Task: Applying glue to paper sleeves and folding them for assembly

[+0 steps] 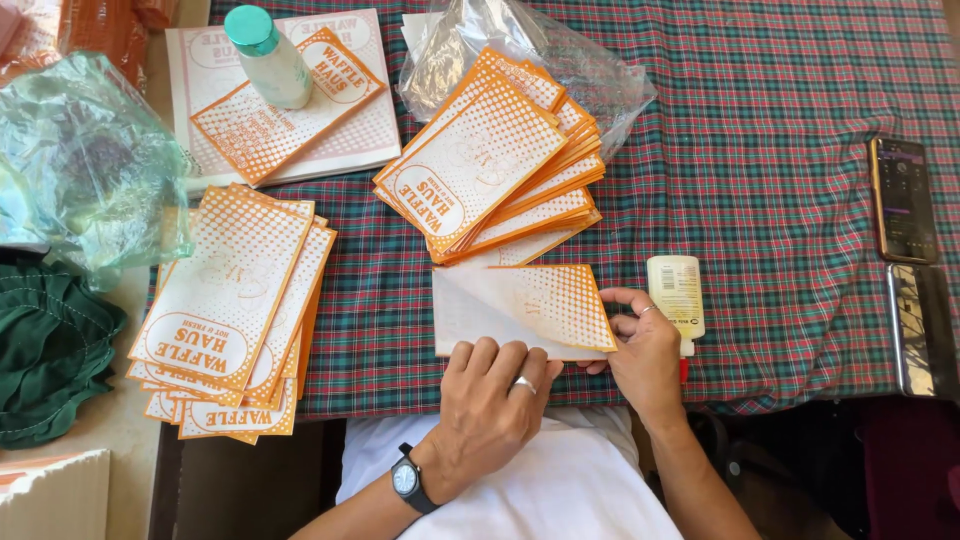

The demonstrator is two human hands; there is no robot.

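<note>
An orange-and-white paper bag [520, 305] lies flat on the plaid tablecloth [760, 150] near the front edge, one flap folded over. My left hand [487, 400], with a ring and a wristwatch, presses its fingers down on the bag's near edge. My right hand [640, 350] pinches the bag's right corner. A small glue bottle [675, 295] lies just right of the bag, touching my right hand.
A fanned stack of the same bags [500, 160] sits behind, on a clear plastic wrapper [520, 40]. Another stack [235, 310] overhangs the left edge. A teal-capped bottle [268, 55] stands on flat sheets. Two phones [905, 200] lie at the right.
</note>
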